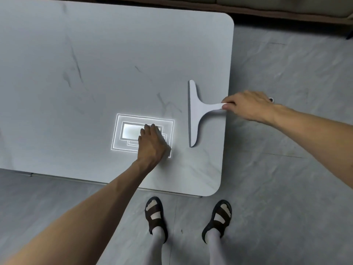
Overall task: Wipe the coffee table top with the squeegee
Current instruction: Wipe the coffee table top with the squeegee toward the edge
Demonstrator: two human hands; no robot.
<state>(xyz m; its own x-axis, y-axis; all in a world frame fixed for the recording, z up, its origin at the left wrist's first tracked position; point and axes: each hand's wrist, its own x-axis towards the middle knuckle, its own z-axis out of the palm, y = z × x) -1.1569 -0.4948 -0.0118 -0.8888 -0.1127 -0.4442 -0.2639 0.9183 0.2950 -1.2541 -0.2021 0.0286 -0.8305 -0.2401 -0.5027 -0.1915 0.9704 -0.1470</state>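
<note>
The right hand [246,106] grips the squeegee [196,111] handle, its blade flat on the desk [76,54] near the right edge, while the left hand [152,142] rests open nearby, so wiping looks barely begun.

Single view, head-mounted, wide-angle. Looks steeply down and slightly forward from standing height over the near right corner of the coffee table [95,54]. Table top fills the upper left; grey floor [286,169] takes the right and bottom. Wearer's sandalled feet [156,217] sit at bottom centre, both forearms enter from the lower corners. Straight edges bow slightly toward the frame borders. No second view to compare.
</note>
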